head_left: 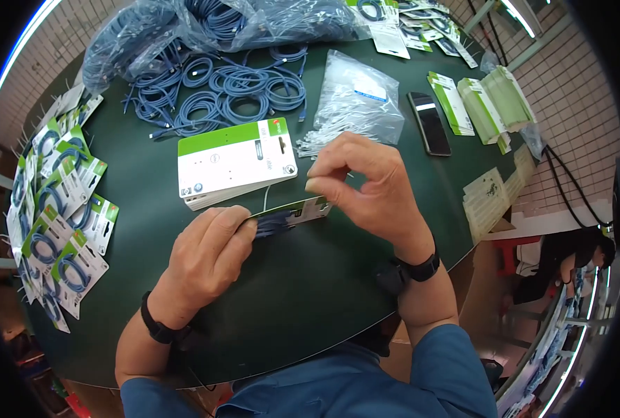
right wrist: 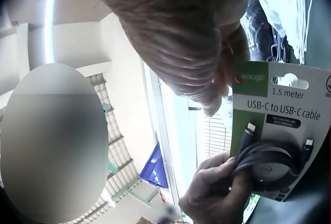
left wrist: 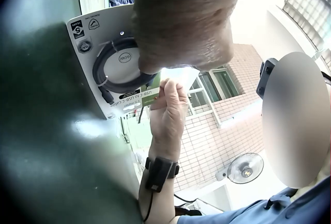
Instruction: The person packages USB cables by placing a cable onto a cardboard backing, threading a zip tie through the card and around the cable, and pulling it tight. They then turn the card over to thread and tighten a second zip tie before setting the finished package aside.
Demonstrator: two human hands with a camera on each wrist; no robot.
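At the centre of the frame, just above the dark green table [head_left: 310, 279], my left hand [head_left: 205, 254] grips the coiled end of the USB-C cable card [head_left: 289, 214] while my right hand [head_left: 365, 188] pinches its top edge, the stack of backing cards [head_left: 233, 164] just behind.

A dark green round table [head_left: 310, 306] stands by white-tiled walls [head_left: 575, 90] under strip lights [head_left: 519, 17].

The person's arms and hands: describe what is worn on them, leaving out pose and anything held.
Both hands are bare. The left hand has a black wrist strap behind it; the right hand has a black strap carrying a small black device. Blue sleeves cover the upper arms, forearms uncovered.
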